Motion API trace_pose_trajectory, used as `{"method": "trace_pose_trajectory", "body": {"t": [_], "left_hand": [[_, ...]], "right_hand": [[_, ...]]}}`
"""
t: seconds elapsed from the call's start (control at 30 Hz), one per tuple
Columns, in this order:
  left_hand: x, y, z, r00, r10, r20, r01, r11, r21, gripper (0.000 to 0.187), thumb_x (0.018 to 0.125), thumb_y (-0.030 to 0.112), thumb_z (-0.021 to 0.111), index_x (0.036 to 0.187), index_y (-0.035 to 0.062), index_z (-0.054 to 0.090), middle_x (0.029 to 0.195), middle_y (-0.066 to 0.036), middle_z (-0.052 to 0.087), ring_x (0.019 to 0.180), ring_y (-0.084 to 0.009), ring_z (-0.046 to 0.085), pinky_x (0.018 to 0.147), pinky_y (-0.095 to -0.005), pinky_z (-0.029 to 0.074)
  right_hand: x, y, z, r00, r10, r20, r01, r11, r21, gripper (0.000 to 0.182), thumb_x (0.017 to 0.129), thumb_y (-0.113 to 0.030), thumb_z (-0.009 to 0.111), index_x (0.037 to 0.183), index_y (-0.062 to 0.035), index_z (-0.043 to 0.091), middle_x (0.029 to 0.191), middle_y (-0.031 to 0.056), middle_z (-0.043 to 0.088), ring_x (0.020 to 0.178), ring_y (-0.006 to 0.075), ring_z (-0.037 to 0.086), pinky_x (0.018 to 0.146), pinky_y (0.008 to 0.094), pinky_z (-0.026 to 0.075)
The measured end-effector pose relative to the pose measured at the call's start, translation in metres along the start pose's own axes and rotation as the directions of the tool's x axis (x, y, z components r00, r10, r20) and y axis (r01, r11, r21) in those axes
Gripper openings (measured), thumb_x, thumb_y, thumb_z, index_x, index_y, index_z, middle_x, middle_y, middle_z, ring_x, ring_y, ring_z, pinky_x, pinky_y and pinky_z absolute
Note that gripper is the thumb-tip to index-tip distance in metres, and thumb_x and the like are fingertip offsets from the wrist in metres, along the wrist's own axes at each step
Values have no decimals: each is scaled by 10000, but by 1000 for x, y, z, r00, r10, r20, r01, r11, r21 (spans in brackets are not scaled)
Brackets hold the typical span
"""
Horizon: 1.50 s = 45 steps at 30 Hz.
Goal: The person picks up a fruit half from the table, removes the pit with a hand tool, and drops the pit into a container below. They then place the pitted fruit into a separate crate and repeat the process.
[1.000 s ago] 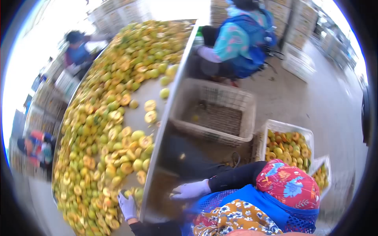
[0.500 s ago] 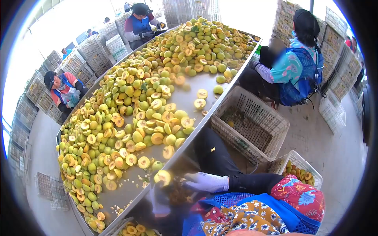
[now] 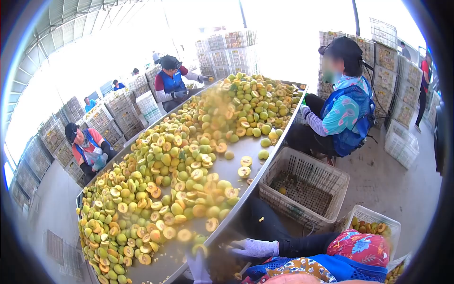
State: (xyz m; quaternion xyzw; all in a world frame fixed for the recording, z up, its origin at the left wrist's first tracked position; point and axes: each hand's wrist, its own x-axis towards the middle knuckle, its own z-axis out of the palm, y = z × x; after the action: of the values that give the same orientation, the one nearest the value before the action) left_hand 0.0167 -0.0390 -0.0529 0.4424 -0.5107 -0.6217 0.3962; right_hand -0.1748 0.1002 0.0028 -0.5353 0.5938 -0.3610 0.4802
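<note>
My left hand [image 3: 199, 269], in a white glove at the table's near edge, is blurred and grips a halved yellow-green fruit [image 3: 199, 250]. To its right, my right hand [image 3: 255, 248] wears a pale glove below a black sleeve. Its fingers are curled towards the left hand, and what they hold is too blurred to make out. Beyond both hands, a large heap of whole and halved fruits [image 3: 156, 189] covers much of the metal table [image 3: 231, 163]. Some halves lie cut side up, showing brownish centres.
A plastic crate [image 3: 302, 208] with little in it stands right of the table; a fuller fruit crate [image 3: 352, 215] is nearer me. One co-worker [image 3: 347, 109] sits at the right, others [image 3: 172, 85] across the table. Stacked crates [image 3: 227, 52] stand behind.
The view has tilted upward, so the table and people sit lower in the frame. The far co-worker's hand has reached out towards the heap. My left hand still holds a fruit half.
</note>
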Motion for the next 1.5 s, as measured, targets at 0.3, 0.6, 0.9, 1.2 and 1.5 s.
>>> {"method": "trace_pose_trajectory", "body": {"t": [0.3, 0.6, 0.9, 1.2, 1.5], "left_hand": [[7, 12, -14, 997, 68, -47, -52, 957, 284, 450, 930, 66, 640, 1350, 25, 485, 1129, -110, 592, 953, -185, 557, 813, -304, 491], [-1, 9, -12, 1000, 14, -2, -14, 997, 72, 487, 919, 81, 666, 1370, 51, 484, 1147, -111, 595, 934, -189, 596, 795, -291, 511], [-14, 34, 18, 1000, 30, 8, -29, 993, -113, 256, 921, 206, 679, 1136, 109, 577, 784, -4, 567, 520, -70, 490, 440, -184, 366], [-34, 52, 46, 971, -183, 153, 227, 907, -355, 558, 1012, 554, 408, 1313, 108, 559, 877, -16, 623, 585, -83, 528, 482, -187, 387], [-52, 45, 47, 949, 184, 256, -197, 980, 28, 511, 832, 147, 748, 1241, 11, 472, 1035, -117, 649, 951, -186, 629, 876, -316, 518]], "right_hand": [[-3, -5, -7, 998, -26, -62, 23, 998, -51, 609, 1006, -538, 392, 1206, 14, 553, 1047, 197, 648, 906, 288, 648, 806, 383, 504], [-5, -4, -10, 1000, -1, -8, 1, 999, -48, 606, 1011, -530, 385, 1186, 30, 540, 1097, 243, 625, 1013, 360, 609, 884, 424, 458], [-6, -12, -9, 999, 42, -10, -42, 998, -52, 497, 1015, -450, 432, 1144, 19, 531, 1042, 248, 594, 949, 415, 600, 836, 476, 473], [-15, -35, -8, 984, -170, -56, 158, 971, -182, 243, 987, -198, 537, 1101, 10, 485, 794, 244, 556, 753, 442, 600, 626, 517, 452], [-16, -44, -1, 967, -226, -119, 158, 894, -419, 235, 977, -220, 550, 976, -6, 453, 685, 230, 599, 653, 438, 614, 549, 526, 456]]}}
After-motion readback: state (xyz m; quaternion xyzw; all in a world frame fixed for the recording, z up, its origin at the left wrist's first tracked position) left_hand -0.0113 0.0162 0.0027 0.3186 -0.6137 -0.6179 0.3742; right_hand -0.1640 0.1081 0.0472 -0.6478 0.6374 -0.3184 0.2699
